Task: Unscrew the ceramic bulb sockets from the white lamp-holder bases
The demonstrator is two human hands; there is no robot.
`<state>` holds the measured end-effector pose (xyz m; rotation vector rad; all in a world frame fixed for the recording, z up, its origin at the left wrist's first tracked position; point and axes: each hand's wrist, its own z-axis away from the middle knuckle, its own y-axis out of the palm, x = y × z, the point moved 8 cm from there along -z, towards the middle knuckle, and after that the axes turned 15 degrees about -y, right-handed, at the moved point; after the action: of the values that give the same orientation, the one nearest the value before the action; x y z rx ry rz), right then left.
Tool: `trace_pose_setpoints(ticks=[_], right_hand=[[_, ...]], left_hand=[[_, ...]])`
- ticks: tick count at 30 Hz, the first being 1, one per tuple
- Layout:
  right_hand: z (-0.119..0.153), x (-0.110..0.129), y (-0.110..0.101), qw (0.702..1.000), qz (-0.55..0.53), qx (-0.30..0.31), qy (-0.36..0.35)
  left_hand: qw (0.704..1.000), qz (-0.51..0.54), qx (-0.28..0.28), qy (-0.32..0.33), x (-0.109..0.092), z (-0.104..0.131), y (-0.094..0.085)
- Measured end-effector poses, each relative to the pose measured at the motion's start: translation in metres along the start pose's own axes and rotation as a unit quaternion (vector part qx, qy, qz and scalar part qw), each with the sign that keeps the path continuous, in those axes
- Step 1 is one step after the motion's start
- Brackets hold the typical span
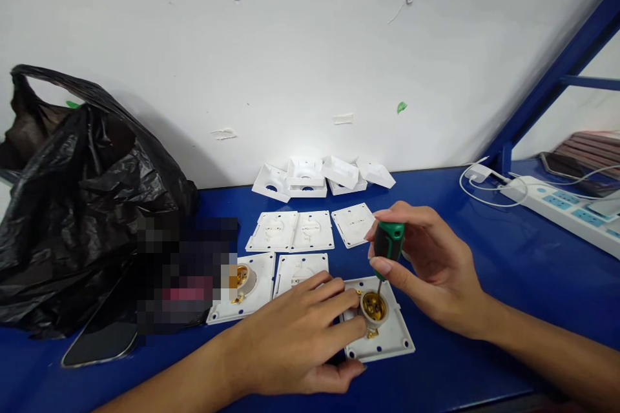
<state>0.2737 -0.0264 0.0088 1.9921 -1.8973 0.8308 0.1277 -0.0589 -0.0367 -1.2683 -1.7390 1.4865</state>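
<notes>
My right hand (436, 264) grips a screwdriver (389, 242) by its green and black handle. The shaft points down into the brass inside of a round lamp socket (382, 319), which sits on a square white plate (397, 337). From the left, my left hand (305, 332) holds that plate, with fingers against the socket and the thumb at the plate's near edge. The hand hides the plate's left side. Whether the tip meets a screw is too small to tell. Left of my hand lies another white plate (264, 271) with a socket (246, 279) on it.
More white plates (312, 240) lie on the blue table (416, 190), with several white box-shaped covers (306, 182) by the wall. A black plastic bag (97, 193) and a phone (104, 329) occupy the left. A power strip (566, 206) with white cables lies right.
</notes>
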Motion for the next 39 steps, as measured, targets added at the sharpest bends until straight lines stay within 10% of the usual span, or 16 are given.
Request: trace_pose_setpoints(ticks=[39], right_hand=[[-0.0032, 0.0054, 0.0008, 1.000, 0.005, -0.007, -0.014]], left_hand=[[0.999, 0.001, 0.045, -0.009, 0.0002, -0.0020, 0.0025]])
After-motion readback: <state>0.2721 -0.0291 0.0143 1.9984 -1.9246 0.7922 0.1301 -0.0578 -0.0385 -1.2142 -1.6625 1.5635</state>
